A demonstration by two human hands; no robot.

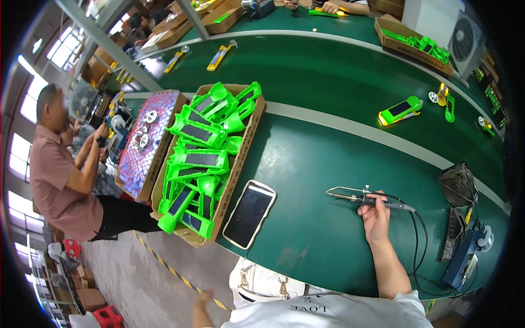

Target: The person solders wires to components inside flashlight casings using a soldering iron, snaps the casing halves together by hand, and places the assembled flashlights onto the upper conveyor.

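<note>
My right hand [375,216] is shut on the handle of a soldering iron [361,198], whose metal tip points left over the green table [317,164]. Its black cable runs right toward a blue soldering station [465,257]. My left hand [202,299] hangs below the table edge over the floor, only partly in view, holding nothing that I can see. A phone [249,214] with a dark screen lies flat on the table, left of the iron. Beside it stands a cardboard box [246,142] filled with several bright green plastic housings [199,158].
A tray of small round parts [147,142] sits left of the box. A small fan [458,185] stands at the right. A green device [400,111] lies on the belt beyond. A person in a pink shirt [60,180] stands at the left. Another box of green parts [415,44] sits far right.
</note>
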